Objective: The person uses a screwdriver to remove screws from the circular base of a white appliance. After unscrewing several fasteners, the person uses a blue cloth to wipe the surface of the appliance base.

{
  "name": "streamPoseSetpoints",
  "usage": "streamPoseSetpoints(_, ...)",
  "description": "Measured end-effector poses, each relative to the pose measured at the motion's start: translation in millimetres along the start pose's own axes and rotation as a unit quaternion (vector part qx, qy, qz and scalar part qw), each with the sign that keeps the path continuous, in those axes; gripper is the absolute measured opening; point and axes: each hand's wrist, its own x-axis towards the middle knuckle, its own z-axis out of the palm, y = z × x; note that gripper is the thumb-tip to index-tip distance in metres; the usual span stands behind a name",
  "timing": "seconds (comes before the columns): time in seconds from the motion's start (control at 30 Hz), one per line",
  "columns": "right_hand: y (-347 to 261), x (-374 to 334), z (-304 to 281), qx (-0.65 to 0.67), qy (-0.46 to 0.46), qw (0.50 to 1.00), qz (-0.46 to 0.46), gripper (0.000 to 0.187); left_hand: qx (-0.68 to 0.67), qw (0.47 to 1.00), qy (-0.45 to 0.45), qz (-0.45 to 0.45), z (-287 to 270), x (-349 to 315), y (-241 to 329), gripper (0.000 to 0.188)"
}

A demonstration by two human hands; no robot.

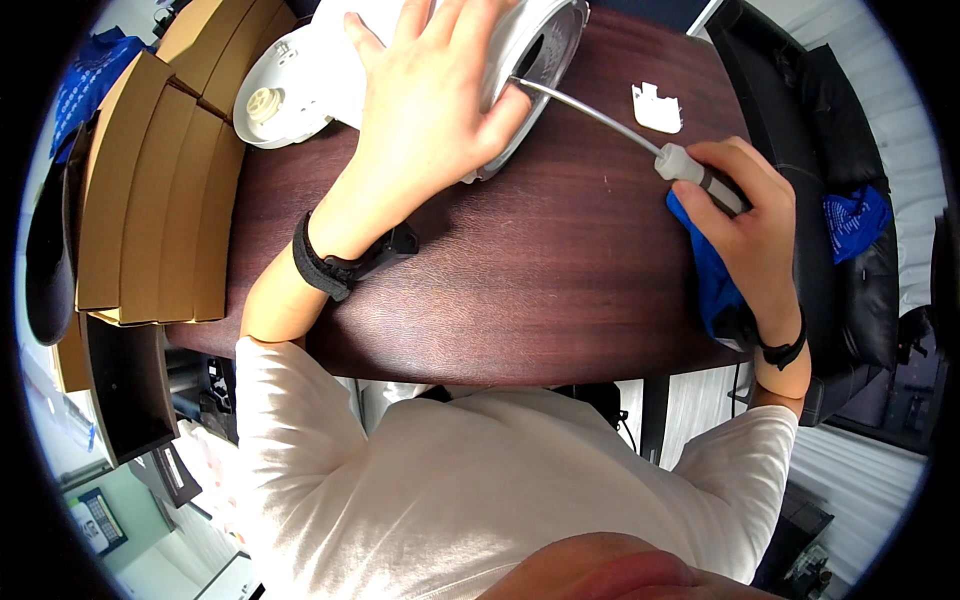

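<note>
A white rounded appliance (345,25) lies at the far edge of the table, its open end with a shiny grey rim (572,35) facing right. My left hand (425,105) spreads over its body, with the thumb at the rim. In my right hand (745,195) is a screwdriver (675,163) with a grey and dark handle. Its long metal shaft reaches left, and the tip meets the rim close to my left thumb. The inside of the appliance is mostly hidden. A round white part (290,95) with a cream-coloured knob sits at its left.
A small white plastic piece (657,108) lies on the dark wooden table (500,290). Cardboard boxes (150,190) stand along the left edge. Blue cloth (712,275) lies under my right forearm at the table's right edge. A black sofa (800,110) stands beyond it.
</note>
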Motion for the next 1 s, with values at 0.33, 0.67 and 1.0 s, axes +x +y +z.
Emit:
streamPoseSetpoints(0.33, 6, 2, -1, -0.002, -0.012, 1.000, -0.007, 0.022, 0.010, 1.000, -0.006, 0.002, 5, -1, -7, 0.060)
streamPoseSetpoints(0.67, 26, 3, 11, 0.080, -0.061, 0.995, 0.014, 0.028, 0.031, 0.999, 0.006, 0.006, 9, -3, -8, 0.059)
streamPoseSetpoints(1.0, 29, 6, 9, 0.160, -0.151, 0.971, 0.096, 0.031, 0.007, 1.000, 0.014, -0.004, 2, 0, 3, 0.059)
